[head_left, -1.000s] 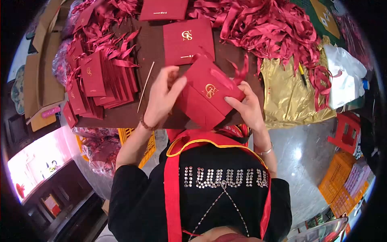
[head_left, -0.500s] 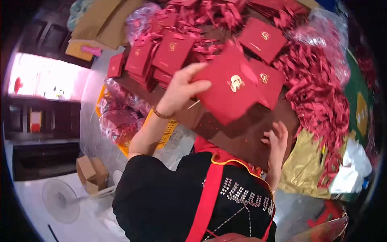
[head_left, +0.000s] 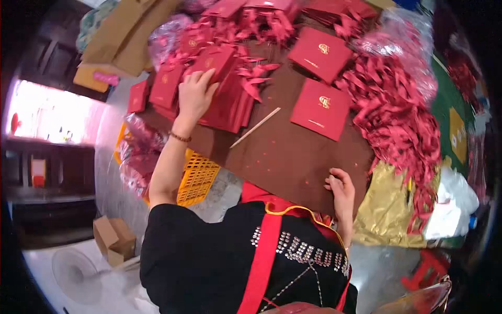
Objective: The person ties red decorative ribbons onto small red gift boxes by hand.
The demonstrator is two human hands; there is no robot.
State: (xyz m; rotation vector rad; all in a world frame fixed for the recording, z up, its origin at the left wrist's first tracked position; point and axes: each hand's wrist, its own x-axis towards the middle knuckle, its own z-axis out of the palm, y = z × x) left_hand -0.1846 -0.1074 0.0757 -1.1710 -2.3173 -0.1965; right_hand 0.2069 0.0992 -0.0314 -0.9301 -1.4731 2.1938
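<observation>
My left hand (head_left: 194, 97) rests on the top of a stack of flat red paper bags (head_left: 222, 107) at the left of the table. Its fingers lie over the upper bag's face, the thumb apart from them. Above the near table edge, at the right, hovers my right hand (head_left: 341, 191), loosely curled with nothing in it. Two flat red items with gold lettering lie right of centre, the nearer red bag (head_left: 320, 112) below the farther red bag (head_left: 320, 56). A thin wooden stick (head_left: 256, 127) lies on the brown tabletop (head_left: 293, 159) between stack and bags.
A heap of red ribbons (head_left: 397, 115) covers the table's right side, with clear plastic (head_left: 405, 52) behind it. More red bags and ribbons fill the far side. Below left stands a yellow crate (head_left: 198, 178). A gold sheet (head_left: 384, 214) hangs at the right.
My left hand has moved left with a red bag, which now lies on the left stack. The two bags at the right and the stick are uncovered. My right hand has shifted slightly.
</observation>
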